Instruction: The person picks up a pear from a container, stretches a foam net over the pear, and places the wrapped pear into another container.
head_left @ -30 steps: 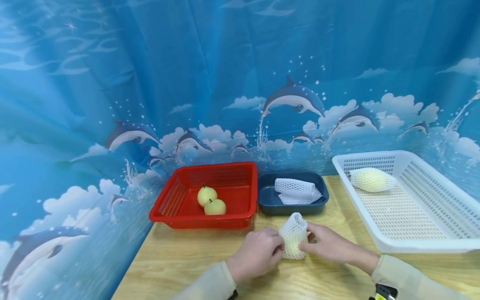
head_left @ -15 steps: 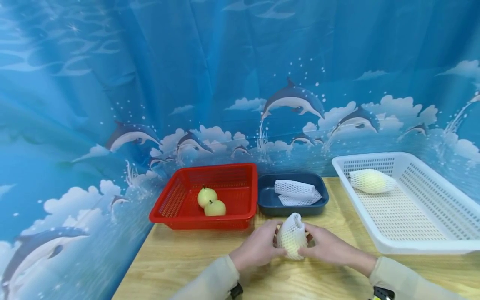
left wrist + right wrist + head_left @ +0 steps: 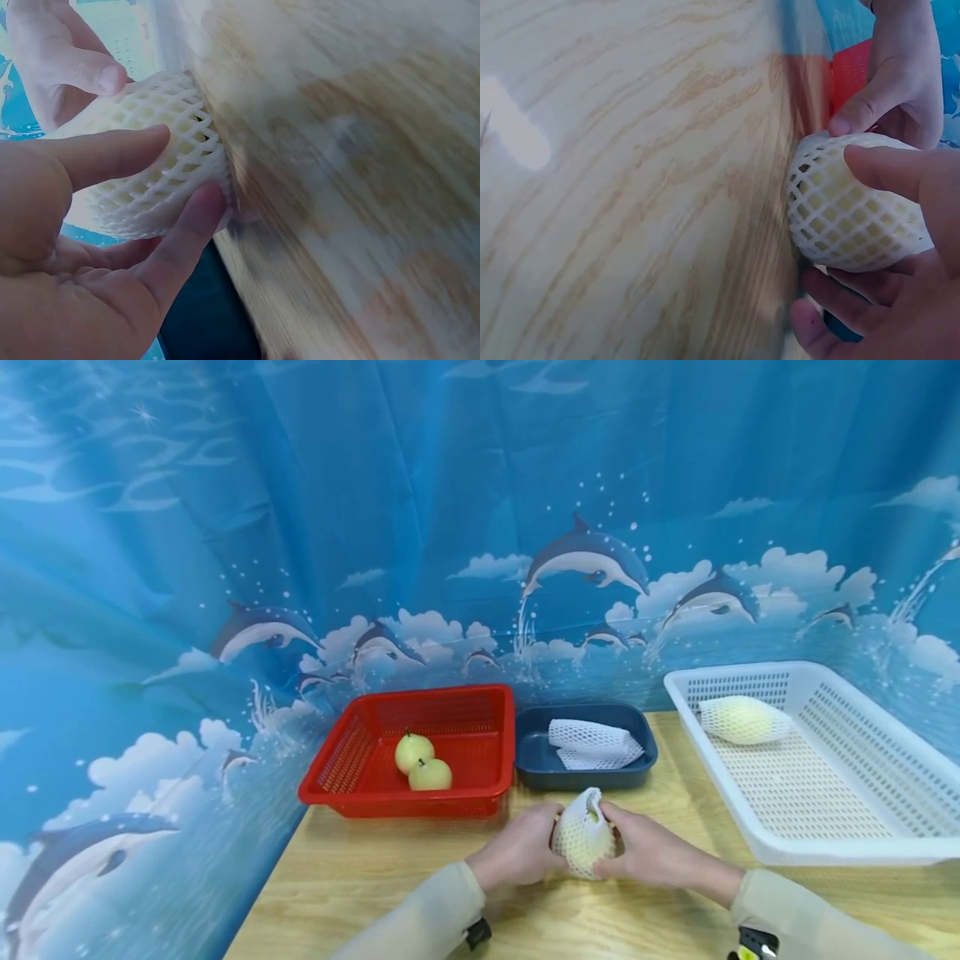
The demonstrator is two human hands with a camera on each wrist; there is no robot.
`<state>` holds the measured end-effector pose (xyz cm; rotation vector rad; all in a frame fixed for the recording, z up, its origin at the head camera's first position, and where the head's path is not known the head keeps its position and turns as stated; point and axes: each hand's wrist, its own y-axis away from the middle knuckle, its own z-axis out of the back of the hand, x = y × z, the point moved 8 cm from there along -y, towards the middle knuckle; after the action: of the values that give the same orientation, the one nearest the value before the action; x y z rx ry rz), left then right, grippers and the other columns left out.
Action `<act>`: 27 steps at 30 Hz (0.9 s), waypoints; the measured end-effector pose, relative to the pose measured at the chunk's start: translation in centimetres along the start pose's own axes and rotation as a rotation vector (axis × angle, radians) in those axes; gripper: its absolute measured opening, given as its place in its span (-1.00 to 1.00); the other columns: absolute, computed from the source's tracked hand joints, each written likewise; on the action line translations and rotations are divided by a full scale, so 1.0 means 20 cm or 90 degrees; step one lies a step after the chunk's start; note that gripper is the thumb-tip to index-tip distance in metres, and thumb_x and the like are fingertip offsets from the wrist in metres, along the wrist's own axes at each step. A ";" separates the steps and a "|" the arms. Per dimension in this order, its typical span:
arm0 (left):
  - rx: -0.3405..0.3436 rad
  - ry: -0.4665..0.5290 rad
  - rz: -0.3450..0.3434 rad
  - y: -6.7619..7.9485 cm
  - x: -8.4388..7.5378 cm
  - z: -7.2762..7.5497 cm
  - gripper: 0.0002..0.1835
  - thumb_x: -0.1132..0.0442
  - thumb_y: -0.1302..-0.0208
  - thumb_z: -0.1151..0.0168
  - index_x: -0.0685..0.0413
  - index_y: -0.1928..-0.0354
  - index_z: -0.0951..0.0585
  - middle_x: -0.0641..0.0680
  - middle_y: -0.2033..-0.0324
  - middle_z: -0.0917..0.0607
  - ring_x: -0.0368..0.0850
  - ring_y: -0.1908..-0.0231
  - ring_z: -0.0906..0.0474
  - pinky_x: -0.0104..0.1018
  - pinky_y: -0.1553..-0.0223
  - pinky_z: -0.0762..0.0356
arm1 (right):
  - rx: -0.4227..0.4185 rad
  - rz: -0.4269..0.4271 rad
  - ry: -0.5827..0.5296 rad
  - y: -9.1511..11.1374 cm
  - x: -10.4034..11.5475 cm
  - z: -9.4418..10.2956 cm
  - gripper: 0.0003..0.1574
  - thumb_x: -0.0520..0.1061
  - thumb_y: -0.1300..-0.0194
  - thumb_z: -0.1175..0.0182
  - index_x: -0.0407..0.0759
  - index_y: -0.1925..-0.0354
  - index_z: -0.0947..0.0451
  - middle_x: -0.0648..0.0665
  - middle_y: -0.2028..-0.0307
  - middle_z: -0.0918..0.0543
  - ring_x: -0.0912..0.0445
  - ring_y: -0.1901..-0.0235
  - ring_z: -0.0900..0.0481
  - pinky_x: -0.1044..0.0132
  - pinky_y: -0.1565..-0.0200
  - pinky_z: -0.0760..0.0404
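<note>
A pale yellow-green pear in a white foam net sleeve point(image 3: 582, 842) stands on the table between both hands, the sleeve's gathered upper end pointing up. My left hand point(image 3: 523, 845) grips its left side, thumb at the near side and fingers behind. From the right, my right hand point(image 3: 651, 850) holds it the same way. In the left wrist view, thumb and fingers lie against the mesh of the netted pear point(image 3: 176, 161). Yellow skin shows through the mesh of the netted pear point(image 3: 847, 214) in the right wrist view.
Two bare pears point(image 3: 430, 775) lie in a red basket point(image 3: 345, 797) at the back left. Folded foam net sleeves point(image 3: 592, 743) lie in a dark blue tray point(image 3: 532, 777) behind the hands. A white basket point(image 3: 757, 835) at the right holds another netted pear point(image 3: 745, 721).
My left hand has opened out from curled fingers and now wraps the pear's left side. My right fingers have moved up the sleeve. The sleeve's upper end shows a gap now.
</note>
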<state>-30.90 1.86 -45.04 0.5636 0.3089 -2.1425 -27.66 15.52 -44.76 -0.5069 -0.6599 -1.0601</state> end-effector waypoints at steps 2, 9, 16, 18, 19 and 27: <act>0.005 0.002 0.010 -0.01 0.00 -0.01 -0.30 0.20 0.13 -0.64 0.05 -0.13 -0.54 -0.08 0.09 -0.66 -0.33 0.12 -0.53 -0.38 0.03 -0.56 | -0.003 0.012 0.003 -0.01 0.00 -0.01 0.15 0.02 0.01 -0.54 -0.36 -0.41 -0.24 -0.30 -0.15 -0.60 -0.13 -0.09 -0.60 -0.02 -0.10 -0.60; -0.005 0.023 0.019 -0.02 0.01 -0.01 -0.29 0.27 0.15 -0.64 0.04 -0.11 -0.49 -0.04 0.09 -0.63 -0.26 0.07 -0.54 -0.31 -0.02 -0.55 | -0.029 0.048 -0.006 -0.02 0.00 -0.03 0.15 -0.07 0.10 -0.56 -0.29 -0.39 -0.26 -0.23 -0.13 -0.61 -0.08 -0.08 -0.59 0.07 -0.12 -0.59; -0.026 0.129 -0.011 0.00 -0.01 0.01 -0.20 0.46 0.14 -0.53 0.07 -0.23 -0.42 0.02 0.00 -0.64 -0.25 0.08 -0.54 -0.35 -0.01 -0.54 | -0.066 0.016 0.001 -0.01 0.01 0.03 0.21 -0.08 0.12 -0.57 -0.28 -0.44 -0.23 -0.26 -0.25 -0.54 -0.07 -0.15 -0.55 0.07 -0.13 -0.58; -0.036 0.155 -0.020 0.01 -0.02 0.03 -0.16 0.48 0.14 -0.51 0.05 -0.27 -0.40 0.03 -0.05 -0.63 -0.24 0.05 -0.55 -0.34 -0.04 -0.53 | -0.078 0.013 -0.001 0.00 0.03 0.06 0.23 -0.10 0.12 -0.57 -0.28 -0.46 -0.22 -0.28 -0.29 -0.50 -0.07 -0.14 -0.56 0.13 -0.10 -0.60; -0.041 0.163 -0.024 0.01 -0.03 0.04 -0.15 0.48 0.14 -0.50 0.04 -0.29 -0.38 0.03 -0.07 -0.63 -0.24 0.04 -0.55 -0.33 -0.06 -0.53 | -0.080 0.017 -0.008 0.00 0.04 0.08 0.22 -0.12 0.11 -0.57 -0.29 -0.46 -0.21 -0.29 -0.28 -0.51 -0.06 -0.10 -0.58 0.18 -0.05 -0.62; -0.029 0.267 -0.004 0.01 -0.04 0.01 -0.02 0.30 0.14 -0.61 -0.08 -0.38 -0.31 -0.13 -0.13 -0.57 -0.33 0.01 -0.51 -0.34 -0.12 -0.49 | -0.076 0.032 -0.058 0.03 0.06 0.09 0.20 -0.19 0.10 -0.58 -0.35 -0.43 -0.21 -0.37 -0.20 -0.54 -0.04 0.03 -0.63 0.35 0.13 -0.67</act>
<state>-30.39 2.30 -44.46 0.9855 0.5871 -2.0045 -27.15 16.26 -42.68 -0.6760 -0.6633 -1.0374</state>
